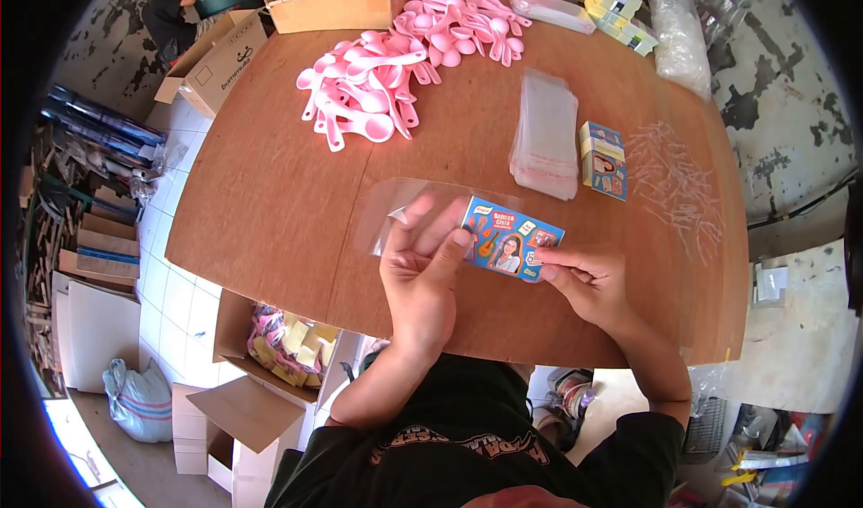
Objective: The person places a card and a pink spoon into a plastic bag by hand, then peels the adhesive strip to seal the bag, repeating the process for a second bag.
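A clear plastic bag (pixel 382 213) is held in my left hand (pixel 421 292), its fingers behind the film and the thumb in front. The thumb tip lies at the left edge of a blue printed card (pixel 506 243), which overlaps the bag's mouth. My right hand (pixel 589 281) pinches the card's lower right corner between thumb and fingers. Beyond the hands lies a stack of flat clear bags (pixel 545 135). Right of it sits a banded stack of similar blue cards (pixel 603 161).
Pink measuring spoons (pixel 373 94) are heaped on the wooden table (pixel 261 184). Thin pale sticks (pixel 676 184) lie scattered at the right. A cardboard box (pixel 331 3) stands at the far edge. An open box (pixel 235 328) with packed items is below the near left edge. A person (pixel 169 18) is at far left.
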A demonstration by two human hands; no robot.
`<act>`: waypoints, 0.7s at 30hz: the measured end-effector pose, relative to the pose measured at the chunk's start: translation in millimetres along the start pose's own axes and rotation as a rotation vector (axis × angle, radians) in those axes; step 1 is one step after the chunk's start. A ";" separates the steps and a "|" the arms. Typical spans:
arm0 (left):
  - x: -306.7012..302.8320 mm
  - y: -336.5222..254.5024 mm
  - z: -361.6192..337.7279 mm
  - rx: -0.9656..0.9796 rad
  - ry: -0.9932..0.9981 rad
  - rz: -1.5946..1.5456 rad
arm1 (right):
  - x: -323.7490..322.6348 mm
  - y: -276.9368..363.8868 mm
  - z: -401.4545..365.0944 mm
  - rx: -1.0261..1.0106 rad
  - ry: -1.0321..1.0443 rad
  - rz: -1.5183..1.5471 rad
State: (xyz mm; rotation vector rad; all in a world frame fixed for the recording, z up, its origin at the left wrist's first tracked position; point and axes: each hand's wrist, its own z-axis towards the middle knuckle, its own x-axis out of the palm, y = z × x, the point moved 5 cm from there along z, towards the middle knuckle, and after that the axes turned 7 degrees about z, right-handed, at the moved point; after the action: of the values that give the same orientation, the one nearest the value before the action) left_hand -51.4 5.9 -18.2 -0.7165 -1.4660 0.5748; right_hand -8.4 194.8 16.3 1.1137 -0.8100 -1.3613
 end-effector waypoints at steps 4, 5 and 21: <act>12.5 -1.0 -4.8 0.017 0.088 0.104 | 0.2 7.1 2.8 0.004 0.011 -0.031; 16.9 -0.8 -6.2 0.009 0.096 0.142 | 0.6 10.8 3.4 0.007 0.042 -0.072; 31.8 16.8 -20.2 -0.042 0.084 0.099 | -6.1 -9.2 -1.0 0.252 -0.034 0.292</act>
State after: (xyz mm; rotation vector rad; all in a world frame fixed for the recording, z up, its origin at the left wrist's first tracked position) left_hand -28.7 38.9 -8.4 -0.8400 -1.3733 0.5842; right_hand -11.1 202.0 8.4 1.1150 -1.1460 -1.0561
